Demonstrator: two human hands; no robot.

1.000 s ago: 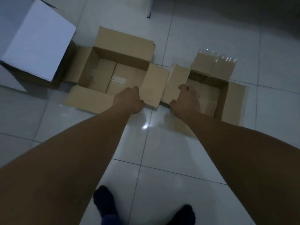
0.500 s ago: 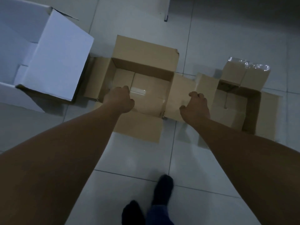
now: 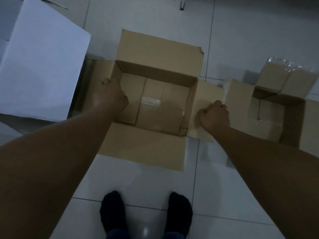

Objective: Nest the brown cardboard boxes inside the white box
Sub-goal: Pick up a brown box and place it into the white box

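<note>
A large brown cardboard box [image 3: 155, 54] stands open on the tiled floor in the middle, all flaps spread, empty inside. My left hand [image 3: 111, 96] grips its left rim and flap. My right hand [image 3: 214, 115] grips its right flap at the rim. A smaller brown cardboard box [image 3: 293, 118] stands open at the right, its left flap touching the large box's right flap. The white box [image 3: 39, 66] is at the left, one big white flap up toward me; its inside is mostly out of view.
The floor is pale glossy tile [image 3: 146, 183]. My two feet in dark socks [image 3: 146, 213] stand just in front of the large box. A dark furniture leg [image 3: 182, 5] shows at the top edge.
My left hand moved from the large box's near right corner to its left rim. My right hand shifted from the small box's flap to the large box's right flap. I stepped closer.
</note>
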